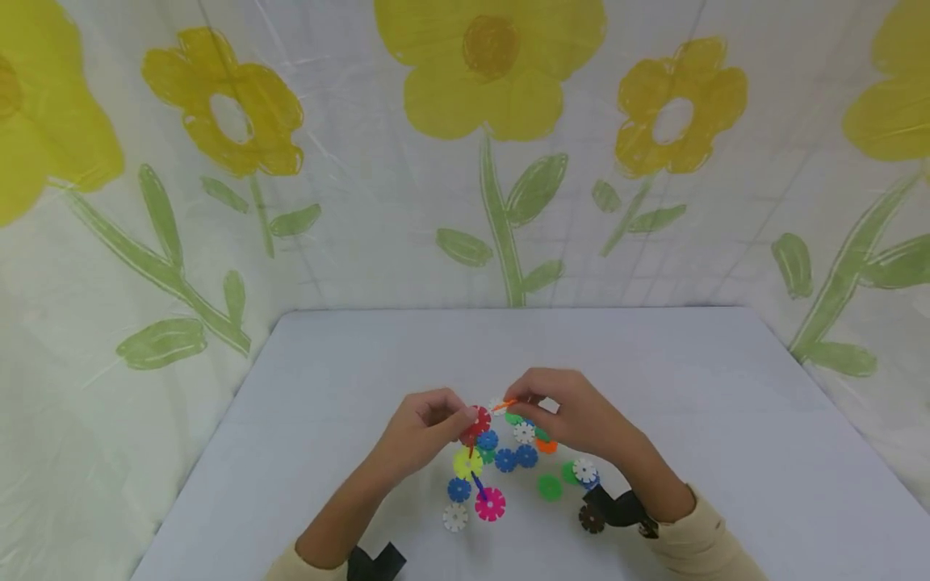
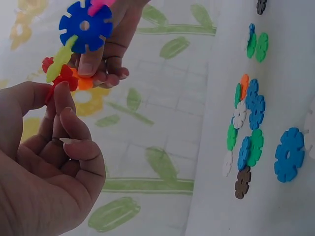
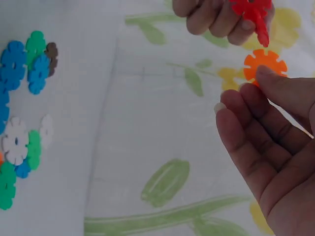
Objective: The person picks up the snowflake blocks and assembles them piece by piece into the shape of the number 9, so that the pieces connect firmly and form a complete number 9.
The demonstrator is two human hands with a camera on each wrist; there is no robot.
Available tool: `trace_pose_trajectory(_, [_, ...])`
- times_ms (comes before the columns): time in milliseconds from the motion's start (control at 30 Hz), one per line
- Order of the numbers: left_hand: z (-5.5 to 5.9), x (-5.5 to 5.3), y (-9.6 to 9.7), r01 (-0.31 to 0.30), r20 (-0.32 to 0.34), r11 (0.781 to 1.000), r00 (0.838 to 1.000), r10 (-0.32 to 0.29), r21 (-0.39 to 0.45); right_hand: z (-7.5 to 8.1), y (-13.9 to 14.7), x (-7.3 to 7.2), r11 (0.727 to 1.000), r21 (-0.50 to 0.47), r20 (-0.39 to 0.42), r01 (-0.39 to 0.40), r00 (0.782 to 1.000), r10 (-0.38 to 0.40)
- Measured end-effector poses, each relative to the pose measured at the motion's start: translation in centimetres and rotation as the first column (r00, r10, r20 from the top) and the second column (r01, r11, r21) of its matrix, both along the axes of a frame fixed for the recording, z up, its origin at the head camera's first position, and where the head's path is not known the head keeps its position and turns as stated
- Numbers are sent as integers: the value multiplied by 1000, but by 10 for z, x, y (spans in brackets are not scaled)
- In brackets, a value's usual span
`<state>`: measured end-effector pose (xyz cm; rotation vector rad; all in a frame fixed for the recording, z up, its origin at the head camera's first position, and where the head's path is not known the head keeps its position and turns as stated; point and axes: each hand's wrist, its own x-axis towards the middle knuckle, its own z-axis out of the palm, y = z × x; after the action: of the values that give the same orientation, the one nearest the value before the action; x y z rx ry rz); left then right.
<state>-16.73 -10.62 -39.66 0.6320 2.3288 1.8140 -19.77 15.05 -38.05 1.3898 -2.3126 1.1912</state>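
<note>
My left hand [image 1: 425, 432] pinches a red notched plastic disc [image 1: 480, 419] between thumb and finger. That disc belongs to a joined piece, which also has a yellow disc [image 1: 468, 463], a blue disc [image 2: 78, 27] and a pink disc [image 1: 490, 504]. Between the thumb and fingertips of my right hand [image 1: 570, 407] is an orange disc [image 3: 266, 63]. In the right wrist view the orange disc is just below the red part [image 3: 262, 34], close to its tip. Whether the two touch is hard to tell.
Loose notched discs lie on the white table [image 1: 349, 355] beneath and around my hands. Among them are blue discs [image 1: 516, 458], a green disc [image 1: 550, 487], a white disc [image 1: 455, 517] and a brown disc [image 1: 592, 519]. A flower-printed curtain [image 1: 363, 226] hangs behind the table.
</note>
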Motion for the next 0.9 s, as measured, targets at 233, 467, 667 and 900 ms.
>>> trace_pose_trajectory(233, [1, 4, 3, 17, 9, 1000, 1000, -16, -21, 3, -11, 11, 1000, 17, -183, 9, 983, -6])
trace_pose_trajectory(467, [3, 3, -2, 70, -48, 997, 996, -69, 14, 3, -19, 18, 999, 15, -396, 44, 918, -35])
trace_pose_trajectory(667, [4, 3, -3, 94, -56, 995, 994, -92, 30, -1, -26, 22, 999, -8, -410, 53, 911, -52])
trace_pose_trajectory(900, [1, 2, 2, 33, -70, 999, 997, -33, -2, 0, -22, 17, 999, 8, -308, 32, 951, -28])
